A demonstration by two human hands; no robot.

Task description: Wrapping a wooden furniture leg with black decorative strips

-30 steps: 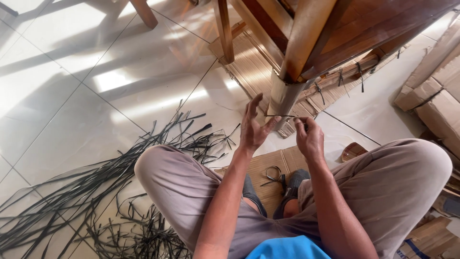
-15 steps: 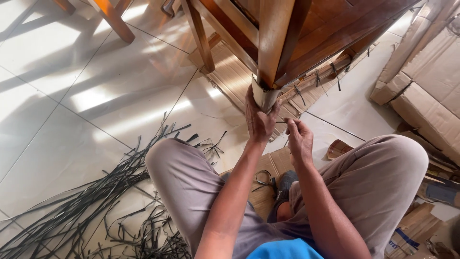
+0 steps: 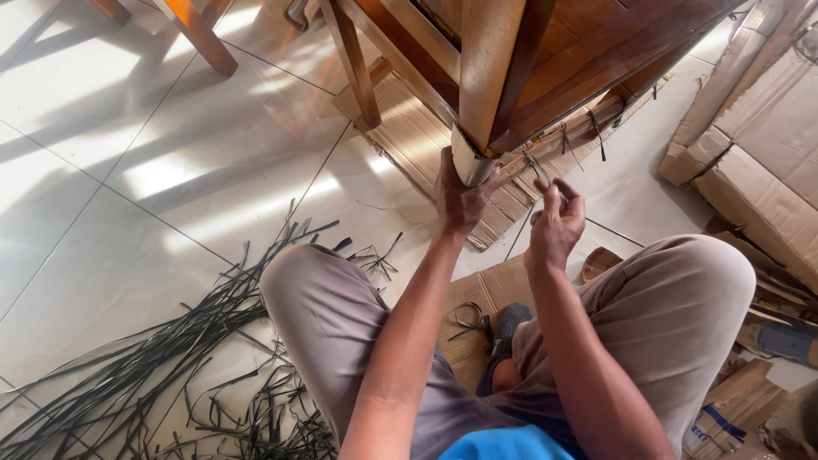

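Head view: left hand, grip clenched round cardboard wrap at wooden furniture leg; right hand pinching thin black strap just beside; loose black straps on tiled floor.

two hands show: the left hand and the right hand, both belonging to one person. three wooden furniture legs are in view, one of them capped with a single pale cardboard wrap. one loose heap of black plastic straps lies on the tiled floor, too many strands to count. two folded cardboard boxes sit at the right. one flat cardboard sheet lies under the furniture.
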